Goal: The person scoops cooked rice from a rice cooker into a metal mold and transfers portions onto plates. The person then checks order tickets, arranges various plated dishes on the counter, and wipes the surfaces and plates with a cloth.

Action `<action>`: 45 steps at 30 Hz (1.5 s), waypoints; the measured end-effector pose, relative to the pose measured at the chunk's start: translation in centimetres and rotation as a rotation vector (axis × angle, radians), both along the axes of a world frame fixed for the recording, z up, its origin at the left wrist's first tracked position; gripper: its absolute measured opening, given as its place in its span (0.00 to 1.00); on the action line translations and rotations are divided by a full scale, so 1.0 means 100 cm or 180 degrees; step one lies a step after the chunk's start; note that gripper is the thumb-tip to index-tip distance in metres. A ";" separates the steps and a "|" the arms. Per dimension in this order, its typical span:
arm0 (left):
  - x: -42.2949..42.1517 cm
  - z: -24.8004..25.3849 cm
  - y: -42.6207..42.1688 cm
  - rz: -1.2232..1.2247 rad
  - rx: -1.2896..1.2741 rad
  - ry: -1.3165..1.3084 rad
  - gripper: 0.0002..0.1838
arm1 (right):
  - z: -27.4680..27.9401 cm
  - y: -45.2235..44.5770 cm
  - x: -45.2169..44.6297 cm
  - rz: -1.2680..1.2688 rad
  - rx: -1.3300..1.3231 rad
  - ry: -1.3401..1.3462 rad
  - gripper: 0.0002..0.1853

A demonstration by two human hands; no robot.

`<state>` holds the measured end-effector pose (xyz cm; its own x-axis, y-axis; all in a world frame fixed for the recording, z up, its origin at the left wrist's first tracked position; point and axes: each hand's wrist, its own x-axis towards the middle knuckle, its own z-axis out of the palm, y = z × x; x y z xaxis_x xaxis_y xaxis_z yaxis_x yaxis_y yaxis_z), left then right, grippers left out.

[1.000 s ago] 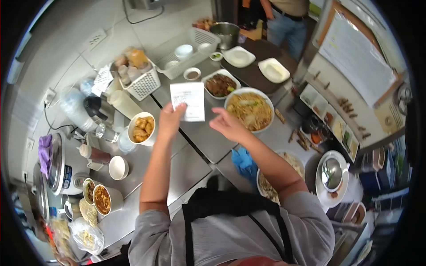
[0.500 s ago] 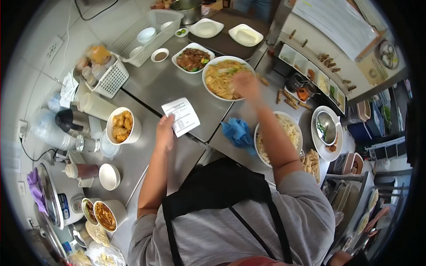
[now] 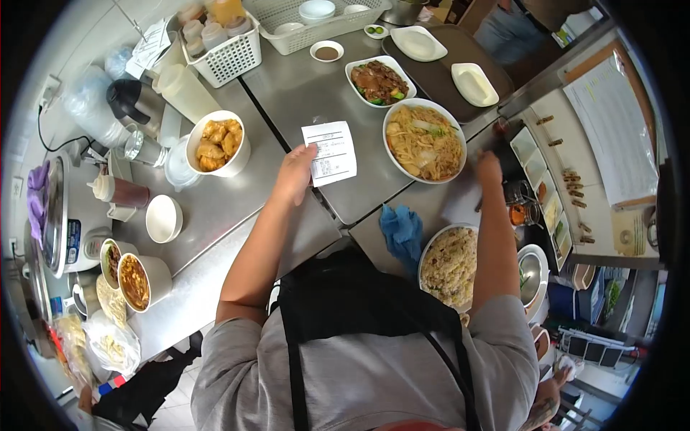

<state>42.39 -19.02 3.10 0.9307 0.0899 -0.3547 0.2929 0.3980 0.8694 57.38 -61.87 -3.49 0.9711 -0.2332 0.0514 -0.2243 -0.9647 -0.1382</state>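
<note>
My left hand (image 3: 293, 174) pinches the left edge of a white printed receipt (image 3: 334, 154) and holds it over the steel counter. To the right of a large bowl of noodles (image 3: 425, 144), my right hand (image 3: 489, 169) is curled near the condiment rack. What its fingers hold, if anything, is hidden. Under my right forearm sits a bowl of fried rice (image 3: 449, 267), partly covered by the arm. A crumpled blue cloth (image 3: 401, 233) lies beside that bowl. Behind the noodles stands a square dish of sliced meat with greens (image 3: 379, 82).
On the left are a tub of fried pieces (image 3: 218, 144), an empty white bowl (image 3: 164, 219) and a sauce bottle (image 3: 118, 190). A dark tray (image 3: 449, 68) with white dishes is at the back right. Wooden clothespins (image 3: 573, 183) hang by the condiment containers (image 3: 535, 169). Another person stands beyond the tray.
My right hand has gone from over the noodle bowl to the counter right of it. The left hand still holds the receipt. The whole view has turned and shifted.
</note>
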 end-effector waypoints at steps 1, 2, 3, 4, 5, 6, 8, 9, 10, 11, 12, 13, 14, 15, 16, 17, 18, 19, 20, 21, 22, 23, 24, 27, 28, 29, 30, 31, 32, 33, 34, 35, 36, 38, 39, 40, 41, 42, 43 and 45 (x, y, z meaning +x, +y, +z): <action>0.003 -0.004 0.000 0.0074 -0.0041 0.0016 0.14 | 0.013 0.001 0.000 -0.0048 0.0080 -0.0321 0.14; 0.005 -0.008 -0.001 0.0143 -0.0078 0.0047 0.14 | 0.032 0.009 -0.004 0.0116 0.0440 -0.0587 0.13; 0.005 -0.013 0.000 0.0216 -0.0120 0.0079 0.14 | 0.057 0.025 -0.009 0.0282 0.0798 -0.0848 0.13; 0.006 -0.020 0.003 0.0221 -0.0110 0.0128 0.14 | 0.080 0.043 -0.014 0.0439 0.1155 -0.1125 0.12; 0.008 -0.028 0.006 0.0209 -0.0095 0.0171 0.14 | 0.099 0.071 -0.032 0.0916 0.1609 -0.1088 0.12; 0.011 -0.036 0.008 0.0188 -0.0081 0.0211 0.14 | 0.108 0.101 -0.049 0.1389 0.2055 -0.1046 0.13; 0.017 -0.051 0.007 0.0169 -0.0079 0.0231 0.14 | 0.088 0.166 -0.076 0.2144 0.1846 -0.0985 0.15; 0.019 -0.057 0.007 0.0155 -0.0077 0.0251 0.14 | 0.081 0.198 -0.088 0.1985 0.1961 0.0162 0.15; 0.021 -0.062 0.004 0.0225 -0.0076 0.0266 0.14 | 0.074 0.233 -0.106 0.2108 0.2228 -0.0021 0.15; 0.024 -0.065 0.000 0.0290 -0.0074 0.0283 0.15 | 0.043 0.253 -0.108 0.2001 0.2275 0.0357 0.14; 0.027 -0.068 -0.002 0.0355 -0.0073 0.0285 0.15 | 0.036 0.270 -0.114 0.1944 0.2109 0.0534 0.14; 0.028 -0.069 -0.003 0.0255 0.0039 0.0363 0.16 | 0.033 0.282 -0.117 0.1888 0.1932 0.0702 0.13; 0.028 -0.070 -0.003 0.0153 0.0151 0.0434 0.17 | 0.027 0.289 -0.119 0.1874 0.1742 0.0698 0.13; 0.031 -0.068 -0.002 0.0053 0.0266 0.0485 0.19 | 0.022 0.294 -0.117 0.1862 0.1548 0.0677 0.12; 0.032 -0.067 -0.001 0.0123 0.0483 0.0388 0.21 | 0.016 0.296 -0.114 0.1840 0.1359 0.0669 0.12; 0.031 -0.065 0.000 0.0202 0.0698 0.0306 0.23 | 0.016 0.298 -0.111 0.1885 0.1193 0.0664 0.12; 0.031 -0.065 0.004 0.0295 0.0916 0.0233 0.26 | 0.017 0.297 -0.107 0.1867 0.1188 0.0682 0.12; 0.031 -0.071 0.015 0.0075 0.1290 -0.0035 0.32 | 0.020 0.297 -0.102 0.1871 0.1182 0.0711 0.12; 0.029 -0.066 0.020 0.0040 0.2017 -0.0507 0.33 | 0.025 0.298 -0.100 0.1890 0.1181 0.0767 0.12; 0.025 -0.057 0.026 0.0001 0.2741 -0.0953 0.33 | 0.029 0.299 -0.098 0.1939 0.1148 0.0871 0.12; 0.021 -0.053 0.032 -0.0058 0.3470 -0.1399 0.33 | 0.033 0.299 -0.094 0.1985 0.1123 0.0975 0.12; 0.021 -0.055 0.037 -0.0455 0.3579 -0.1098 0.33 | 0.034 0.298 -0.087 0.2032 0.1092 0.1057 0.12; 0.021 -0.059 0.039 -0.0529 0.4054 -0.1189 0.31 | 0.029 0.296 -0.082 0.2161 0.1183 0.1022 0.12; 0.021 -0.067 0.036 -0.0773 0.4938 -0.1322 0.28 | 0.014 0.288 -0.069 0.2504 0.1476 0.0905 0.12; 0.022 -0.068 0.034 -0.0724 0.4954 -0.1269 0.27 | 0.011 0.287 -0.066 0.2521 0.1516 0.0945 0.12; 0.022 -0.068 0.032 -0.0676 0.4972 -0.1219 0.27 | 0.012 0.287 -0.063 0.2535 0.1556 0.0982 0.12; 0.021 -0.068 0.030 -0.0633 0.4988 -0.1169 0.26 | 0.012 0.286 -0.064 0.2546 0.1598 0.1020 0.12; 0.019 -0.068 0.026 -0.0573 0.4982 -0.1117 0.26 | 0.011 0.286 -0.066 0.2420 0.1692 0.0952 0.12; 0.018 -0.068 0.023 -0.0506 0.4980 -0.1067 0.26 | 0.010 0.288 -0.067 0.2297 0.1783 0.0877 0.12; 0.018 -0.068 0.021 -0.0430 0.4981 -0.1021 0.25 | 0.010 0.291 -0.068 0.2181 0.1872 0.0793 0.12; 0.017 -0.069 0.020 -0.0393 0.4995 -0.1013 0.26 | 0.012 0.294 -0.069 0.2086 0.1870 0.0767 0.12; 0.017 -0.070 0.019 -0.0356 0.5011 -0.1001 0.26 | 0.016 0.297 -0.072 0.1993 0.1870 0.0744 0.11; 0.015 -0.071 0.018 -0.0327 0.5032 -0.0988 0.26 | 0.018 0.301 -0.074 0.1897 0.1876 0.0721 0.11; 0.014 -0.071 0.019 -0.0314 0.4990 -0.1000 0.26 | 0.013 0.306 -0.076 0.1914 0.1727 0.0699 0.12; 0.015 -0.070 0.019 -0.0307 0.4970 -0.1011 0.26 | 0.012 0.310 -0.077 0.1920 0.1653 0.0683 0.12; 0.015 -0.070 0.020 -0.0305 0.4970 -0.1004 0.26 | 0.012 0.314 -0.079 0.1882 0.1588 0.0756 0.12; 0.015 -0.070 0.019 -0.0306 0.4966 -0.0998 0.26 | 0.017 0.319 -0.083 0.1840 0.1521 0.0830 0.12; 0.015 -0.071 0.019 -0.0310 0.4959 -0.0991 0.26 | 0.022 0.322 -0.085 0.1795 0.1452 0.0907 0.12; 0.016 -0.071 0.019 -0.0311 0.4946 -0.0988 0.25 | 0.027 0.323 -0.085 0.1727 0.1260 0.0907 0.13; 0.016 -0.071 0.019 -0.0317 0.4922 -0.0978 0.25 | 0.036 0.319 -0.084 0.1589 0.0880 0.0910 0.13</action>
